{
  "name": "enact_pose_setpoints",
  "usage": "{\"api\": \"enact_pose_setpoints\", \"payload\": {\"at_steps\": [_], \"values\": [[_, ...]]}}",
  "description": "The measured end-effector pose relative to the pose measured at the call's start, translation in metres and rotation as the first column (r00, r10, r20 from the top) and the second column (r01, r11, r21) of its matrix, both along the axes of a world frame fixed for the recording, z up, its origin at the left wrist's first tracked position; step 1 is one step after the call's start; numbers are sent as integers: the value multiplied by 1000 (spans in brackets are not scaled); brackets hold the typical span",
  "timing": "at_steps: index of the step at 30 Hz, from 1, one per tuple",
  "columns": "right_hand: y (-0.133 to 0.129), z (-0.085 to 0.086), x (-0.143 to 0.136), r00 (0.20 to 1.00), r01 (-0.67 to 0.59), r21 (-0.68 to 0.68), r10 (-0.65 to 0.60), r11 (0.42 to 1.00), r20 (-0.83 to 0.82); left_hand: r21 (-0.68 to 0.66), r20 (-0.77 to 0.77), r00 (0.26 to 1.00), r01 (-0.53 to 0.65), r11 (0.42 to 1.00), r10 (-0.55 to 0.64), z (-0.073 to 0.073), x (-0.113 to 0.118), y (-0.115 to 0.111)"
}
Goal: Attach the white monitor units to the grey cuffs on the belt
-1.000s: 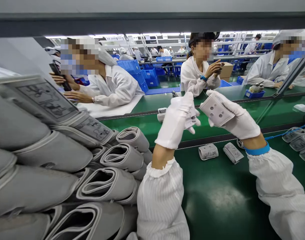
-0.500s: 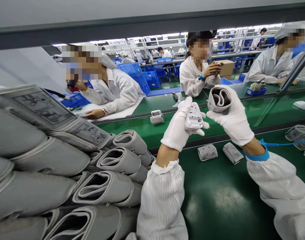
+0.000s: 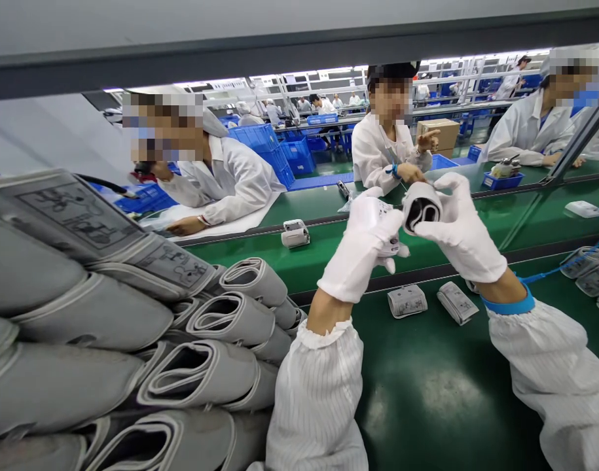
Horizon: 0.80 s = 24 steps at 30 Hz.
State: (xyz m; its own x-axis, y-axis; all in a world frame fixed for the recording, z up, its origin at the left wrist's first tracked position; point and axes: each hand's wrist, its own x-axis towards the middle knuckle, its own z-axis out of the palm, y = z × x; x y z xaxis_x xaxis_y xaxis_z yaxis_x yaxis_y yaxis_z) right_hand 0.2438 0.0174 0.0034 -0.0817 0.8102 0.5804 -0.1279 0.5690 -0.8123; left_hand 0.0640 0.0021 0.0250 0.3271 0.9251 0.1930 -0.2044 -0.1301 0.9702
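White gloves cover both my hands. My left hand (image 3: pixel 361 245) is closed round a white blood pressure monitor (image 3: pixel 390 247), mostly hidden by the fingers and thumb. Just right of it, my right hand (image 3: pixel 463 226) grips a rolled grey blood pressure cuff (image 3: pixel 421 204) with its dark inner coil facing me. The two held things are very close; whether they touch I cannot tell. Below the hands, a printed rolled cuff (image 3: pixel 408 301) and another rolled cuff (image 3: pixel 457 302) lie on the green work surface (image 3: pixel 427 392).
Rolled grey cuffs (image 3: pixel 230 314) are piled high at my left. A cuffed monitor (image 3: pixel 295 233) and a white device (image 3: pixel 583 209) sit on the green belt (image 3: pixel 260 255). More rolled cuffs (image 3: pixel 596 278) lie at right. Co-workers (image 3: pixel 240 170) sit opposite. A blue cord trails from my right wristband (image 3: pixel 509 302).
My right hand has moved left and turned the cuff towards the monitor. My left thumb has folded over the monitor. Things on the belt have shifted left. The middle co-worker's hands have parted.
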Motion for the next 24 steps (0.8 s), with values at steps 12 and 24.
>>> {"api": "enact_pose_setpoints", "payload": {"at_steps": [12,24], "values": [[22,-10,13,919,8,233,-99,972,382,-73,36,992,122,990,-119,-14,-4,15],[14,-6,19,824,46,186,-142,981,549,-167,-92,996,5,986,-21,-4,-4,10]]}}
